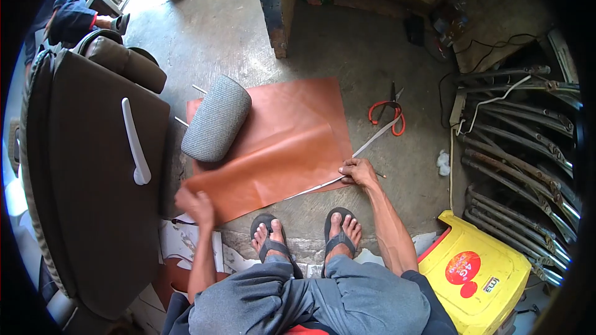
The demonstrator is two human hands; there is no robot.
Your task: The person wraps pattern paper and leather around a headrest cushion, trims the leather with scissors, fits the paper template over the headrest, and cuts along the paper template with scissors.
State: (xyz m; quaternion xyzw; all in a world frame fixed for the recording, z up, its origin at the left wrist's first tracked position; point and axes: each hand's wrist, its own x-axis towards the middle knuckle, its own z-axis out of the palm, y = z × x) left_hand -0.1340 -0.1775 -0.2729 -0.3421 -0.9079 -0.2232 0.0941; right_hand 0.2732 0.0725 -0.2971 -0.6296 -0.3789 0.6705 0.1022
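A reddish-brown leather-like sheet (292,102) lies on the floor, its near part (267,174) raised in a fold. My left hand (197,206) is at the sheet's near left corner; its fingers are smeared by motion. At the near right edge my right hand (360,172) is closed, thumb and fingers pinching the sheet. A narrow white strip (372,139), perhaps a measuring tape, runs under that hand along the edge. A thin pencil-like tip (382,175) shows beside it. A grey fabric-covered headrest (217,118) with two metal rods rests on the sheet's left part.
Red-handled scissors (388,113) lie right of the sheet. A dark padded panel (112,174) bearing a white lever (133,142) stands left. Metal frames (521,142) and a yellow container (475,270) are at right. A post (273,9) stands ahead; another person (74,15) is at upper left.
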